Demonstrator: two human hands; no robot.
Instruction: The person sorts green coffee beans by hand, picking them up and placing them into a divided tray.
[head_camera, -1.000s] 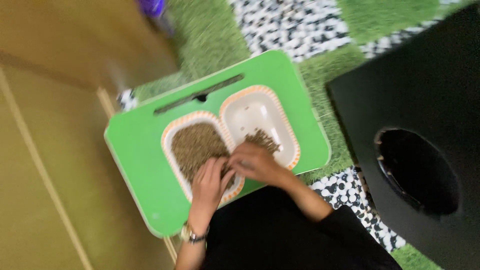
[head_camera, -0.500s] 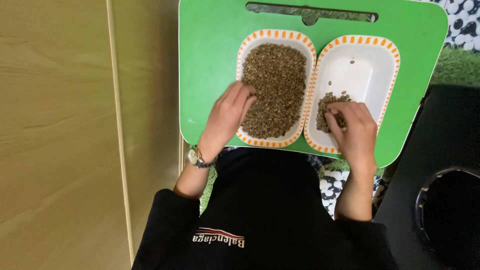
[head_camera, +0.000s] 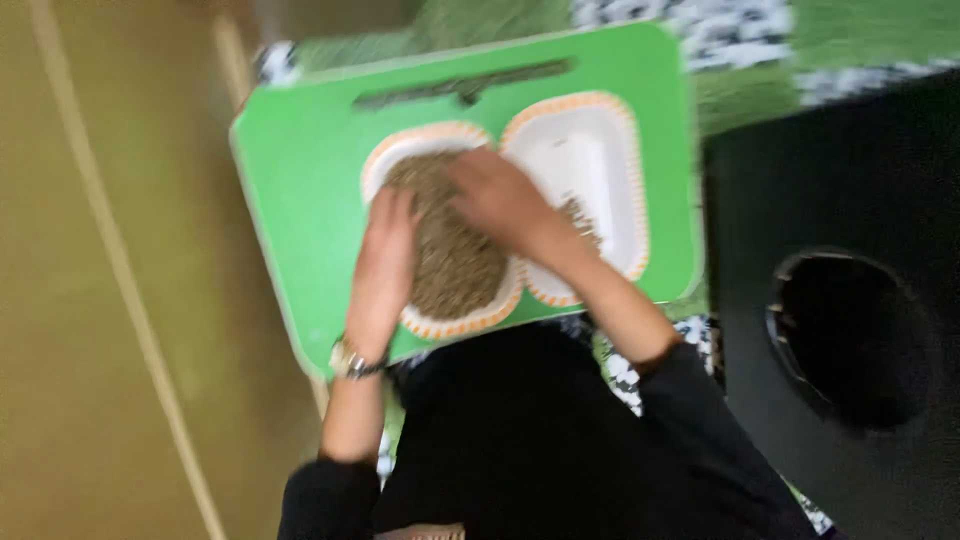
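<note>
With both hands (head_camera: 440, 225) loosely open over the heaped beans (head_camera: 450, 262), a careless sweep could scatter some onto the green tray (head_camera: 300, 200).

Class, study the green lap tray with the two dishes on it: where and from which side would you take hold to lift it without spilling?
Probably by the long slot handle cut along the far edge of the green tray, plus the near edge. The tray lies flat, and both dishes hold loose beans, so lift it level.
</note>
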